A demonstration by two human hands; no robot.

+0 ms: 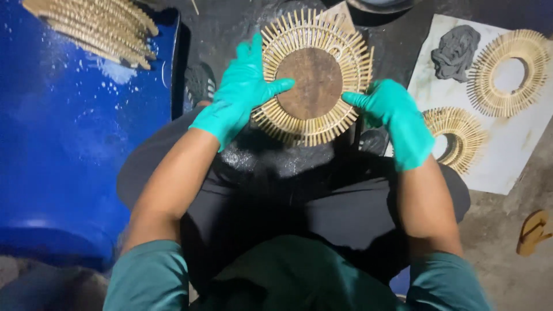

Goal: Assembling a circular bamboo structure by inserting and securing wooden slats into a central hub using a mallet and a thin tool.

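A stack of bamboo sunburst rings (98, 26) rests on a blue drum (63, 144) dusted with white specks at far left. Beside it, a seated person in dark trousers and teal sleeves holds a round sunburst frame (314, 78) of bamboo sticks, fitted with a brown disc (315, 82) at its centre, out over the knees.

The left hand (245, 89), in a green glove, lies spread across the frame's left edge, fingers apart and pointing up along the sticks, thumb stretched flat onto the brown disc. The right hand (394, 112), gloved the same, grips the frame's right edge with fingers curled narrow behind the sticks; its thumb reaches to the disc's rim. The frame stands tilted toward the camera, clear of the dark floor (230, 29) below.

To the right, a pale sheet (507, 155) spread on the floor carries a crumpled grey rag (456, 50) and two more bamboo rings with open centres: one (510, 72) near the sheet's far corner, another (458, 138) just beside the right wrist. A tan sandal (534, 231) lies on the bare concrete at far right.
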